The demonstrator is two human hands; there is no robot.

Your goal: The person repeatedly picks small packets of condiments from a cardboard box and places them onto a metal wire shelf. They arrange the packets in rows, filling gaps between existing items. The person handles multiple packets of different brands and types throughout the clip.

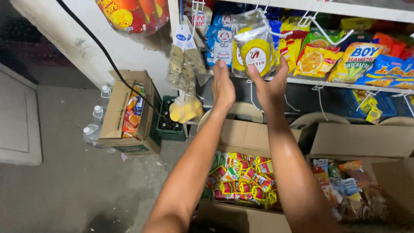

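Both my arms reach up toward a hanging bunch of clear sachets with yellow round labels (254, 49) on a white wire hook in front of the shelf. My left hand (223, 85) has its fingers straight up, with the fingertips at the lower left edge of the bunch. Just under the bunch's lower right corner, my right hand (271, 85) has its thumb and fingers spread and touching the sachets. Neither hand closes around them. Below my arms an open cardboard box (246, 133) holds several small red and yellow sachets (241, 181).
Shelf (345, 82) with snack bags (358, 60). A second open box of mixed packets (345, 185) at the right. On the floor at the left: a cardboard box of packets (127, 112), a green bottle crate (170, 123), plastic bottles (95, 118). A bag of yellow items (185, 108) hangs.
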